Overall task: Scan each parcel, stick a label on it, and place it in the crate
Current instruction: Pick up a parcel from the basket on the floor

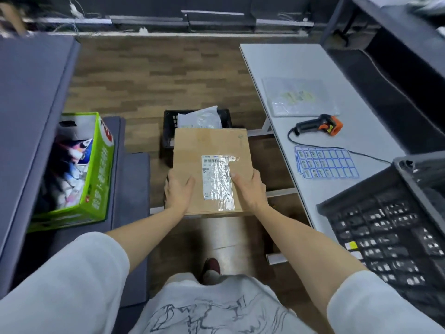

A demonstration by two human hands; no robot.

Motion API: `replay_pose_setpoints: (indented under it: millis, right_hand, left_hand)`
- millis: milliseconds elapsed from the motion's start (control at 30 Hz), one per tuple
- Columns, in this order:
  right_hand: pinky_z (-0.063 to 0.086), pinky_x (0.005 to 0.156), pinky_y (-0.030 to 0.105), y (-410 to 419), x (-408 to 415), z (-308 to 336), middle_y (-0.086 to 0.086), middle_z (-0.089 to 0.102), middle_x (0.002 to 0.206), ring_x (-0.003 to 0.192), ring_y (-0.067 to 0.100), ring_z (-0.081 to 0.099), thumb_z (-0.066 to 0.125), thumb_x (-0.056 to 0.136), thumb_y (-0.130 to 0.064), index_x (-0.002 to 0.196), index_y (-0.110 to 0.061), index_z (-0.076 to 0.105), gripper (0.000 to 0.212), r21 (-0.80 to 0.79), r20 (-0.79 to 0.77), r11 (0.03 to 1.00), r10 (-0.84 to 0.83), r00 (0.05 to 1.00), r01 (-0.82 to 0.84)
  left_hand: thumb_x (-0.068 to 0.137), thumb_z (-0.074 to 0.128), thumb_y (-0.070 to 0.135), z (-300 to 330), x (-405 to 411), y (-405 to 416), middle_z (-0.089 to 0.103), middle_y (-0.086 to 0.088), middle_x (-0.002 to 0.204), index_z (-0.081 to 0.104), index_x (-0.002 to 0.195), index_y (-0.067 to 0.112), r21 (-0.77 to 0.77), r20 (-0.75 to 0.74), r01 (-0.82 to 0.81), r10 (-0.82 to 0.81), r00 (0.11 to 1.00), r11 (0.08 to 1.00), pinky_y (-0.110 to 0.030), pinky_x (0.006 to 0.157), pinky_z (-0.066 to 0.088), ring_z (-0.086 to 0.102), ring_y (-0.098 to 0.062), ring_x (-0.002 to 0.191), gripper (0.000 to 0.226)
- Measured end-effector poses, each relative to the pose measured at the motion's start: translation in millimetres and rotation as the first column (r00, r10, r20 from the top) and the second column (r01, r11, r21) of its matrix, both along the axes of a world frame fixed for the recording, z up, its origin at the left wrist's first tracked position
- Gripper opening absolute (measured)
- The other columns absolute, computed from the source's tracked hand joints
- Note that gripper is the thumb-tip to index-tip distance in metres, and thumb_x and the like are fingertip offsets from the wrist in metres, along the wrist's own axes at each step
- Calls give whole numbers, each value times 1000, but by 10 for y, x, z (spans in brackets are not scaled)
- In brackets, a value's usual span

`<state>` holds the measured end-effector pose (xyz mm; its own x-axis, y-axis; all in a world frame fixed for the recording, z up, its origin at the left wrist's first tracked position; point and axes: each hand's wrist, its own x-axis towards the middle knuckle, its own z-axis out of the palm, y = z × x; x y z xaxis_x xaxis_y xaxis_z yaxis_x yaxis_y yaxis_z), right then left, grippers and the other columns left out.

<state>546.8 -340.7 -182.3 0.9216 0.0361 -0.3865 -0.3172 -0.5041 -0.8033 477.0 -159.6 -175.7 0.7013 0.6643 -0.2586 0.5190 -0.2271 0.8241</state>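
At frame centre, left hand [179, 189] and right hand [249, 188] grip one cardboard box [212, 150] by its near corners, thumbs on top, above one black crate [169, 131] on the floor.

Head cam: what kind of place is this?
Probably a small parcel-handling station: a cardboard parcel held in both hands, a handheld barcode scanner and a label sheet on the white table.

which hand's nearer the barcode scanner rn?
Right. The right hand grips the cardboard box on its scanner side; the left hand grips its far side. The barcode scanner lies untouched on the table.
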Motion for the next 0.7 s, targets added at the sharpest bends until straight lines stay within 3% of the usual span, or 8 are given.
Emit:
replay_pose_setpoints:
  millis: [233, 400, 500, 700]
  right_hand:
    - [39, 83, 32, 218, 599, 42, 1, 56, 124, 99, 17, 49, 60, 77, -64, 141, -25, 32, 80, 14, 6, 1000, -11, 1000, 10]
    - [45, 87, 34, 518, 1087, 55, 1, 57, 123, 104, 19, 55, 60, 76, -66, 140, -24, 33, 82, 32, 11, 999, -29, 1000, 29]
    - [47, 92, 37, 748, 1421, 64, 2, 58, 123, 107, 21, 57, 61, 76, -65, 140, -22, 34, 82, 36, 25, 998, -53, 998, 52]
    - [47, 88, 36, 1263, 1987, 54, 3, 57, 125, 107, 21, 56, 61, 77, -63, 141, -22, 31, 82, 49, 23, 993, -106, 994, 104]
  left_hand:
    - [88, 61, 27, 76, 616, 247, 58, -7, 124, 45, 128, 13, -9, 53, 19, -19, 998, 1000, -34, 95, 42, 51, -28, 118, 45]
    - [88, 61, 28, 115, 1161, 570, 57, -6, 126, 42, 135, 13, 10, 82, 54, -55, 995, 998, -36, 102, 41, 50, -26, 120, 53]
    - [88, 62, 26, 108, 1523, 812, 60, -7, 124, 46, 131, 10, 21, 105, 73, -75, 992, 997, -29, 96, 42, 53, -28, 117, 49]
    - [88, 61, 32, 123, 2206, 1365, 60, -10, 124, 47, 127, 10, 70, 66, 139, -143, 987, 988, -31, 92, 40, 51, -31, 118, 47]
